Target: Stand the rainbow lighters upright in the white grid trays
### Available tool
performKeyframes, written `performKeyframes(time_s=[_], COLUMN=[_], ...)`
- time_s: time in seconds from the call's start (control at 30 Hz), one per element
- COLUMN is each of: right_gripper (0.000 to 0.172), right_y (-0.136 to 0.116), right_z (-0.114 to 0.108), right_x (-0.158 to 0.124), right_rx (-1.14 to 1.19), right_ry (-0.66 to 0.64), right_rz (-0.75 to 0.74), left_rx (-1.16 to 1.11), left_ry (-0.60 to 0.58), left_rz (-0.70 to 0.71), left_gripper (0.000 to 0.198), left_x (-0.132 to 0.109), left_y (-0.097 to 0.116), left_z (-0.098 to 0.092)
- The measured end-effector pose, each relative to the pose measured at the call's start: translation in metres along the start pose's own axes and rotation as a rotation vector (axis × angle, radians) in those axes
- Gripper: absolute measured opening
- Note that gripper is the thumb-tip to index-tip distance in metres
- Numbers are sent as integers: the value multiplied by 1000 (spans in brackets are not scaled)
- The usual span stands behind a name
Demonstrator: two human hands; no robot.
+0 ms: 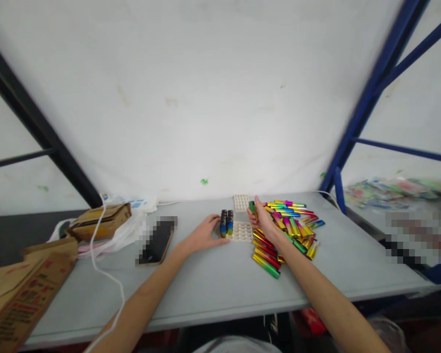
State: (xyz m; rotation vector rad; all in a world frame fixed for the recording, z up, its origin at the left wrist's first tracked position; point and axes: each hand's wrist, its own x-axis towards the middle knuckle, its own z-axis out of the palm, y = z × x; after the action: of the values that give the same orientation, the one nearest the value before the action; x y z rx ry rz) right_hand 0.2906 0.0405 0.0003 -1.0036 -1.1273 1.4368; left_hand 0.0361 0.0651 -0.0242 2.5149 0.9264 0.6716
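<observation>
My left hand (206, 234) rests on the grey table (213, 284), fingers spread, touching a white holed tray (242, 231) in which several dark lighters (227, 223) stand upright. My right hand (261, 218) is closed around a green lighter (252, 207), held just over the tray. Right of that hand lies a heap of shiny multicoloured lighters (288, 230). A second white tray (241, 202) lies behind the first.
A phone (156, 242) lies left of my left hand. Cardboard boxes (22, 294), a plastic bag (121, 230) and a white cable (106, 274) fill the table's left end. A blue frame post (363, 103) rises at the right, with another person's blurred area beyond.
</observation>
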Motion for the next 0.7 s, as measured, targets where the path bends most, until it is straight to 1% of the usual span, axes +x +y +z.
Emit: performKeyframes(time_s=[0.03,0.1,0.17,0.23,0.3,0.37,0.47,0.57,0.63,0.7], right_gripper=[64,62,57,53,52,53,57,58,54,48], right_y=[0,1,1,2,2,2,1,-4,-9,-14], right_z=[1,5,9,12,14,14,14,14,15,16], right_x=[1,1,-1,-2,-3,-3,-5,-11,-16,-22], right_rx=[-17,-81,-165,-253,-330,-371,-348,-326,-427,-624], right_ry=[21,108,200,234,209,191,140,44,10,10], right_rz=[14,-4,-87,-166,-205,-212,-193,-167,-212,-331], left_rx=[-2,-6,-5,1,3,-3,-14,-10,-8,-14], left_ry=[-1,-4,-6,-6,-8,-11,-20,-19,-15,-9], left_rz=[-1,0,-3,-3,2,1,-9,-7,-7,-4], left_gripper=[71,70,71,71,69,68,69,69,70,72], left_x=[0,0,0,0,0,1,1,0,0,0], left_y=[0,-2,-2,-3,-2,-1,1,0,-1,-1], left_z=[0,0,1,0,0,-1,-2,-1,0,1])
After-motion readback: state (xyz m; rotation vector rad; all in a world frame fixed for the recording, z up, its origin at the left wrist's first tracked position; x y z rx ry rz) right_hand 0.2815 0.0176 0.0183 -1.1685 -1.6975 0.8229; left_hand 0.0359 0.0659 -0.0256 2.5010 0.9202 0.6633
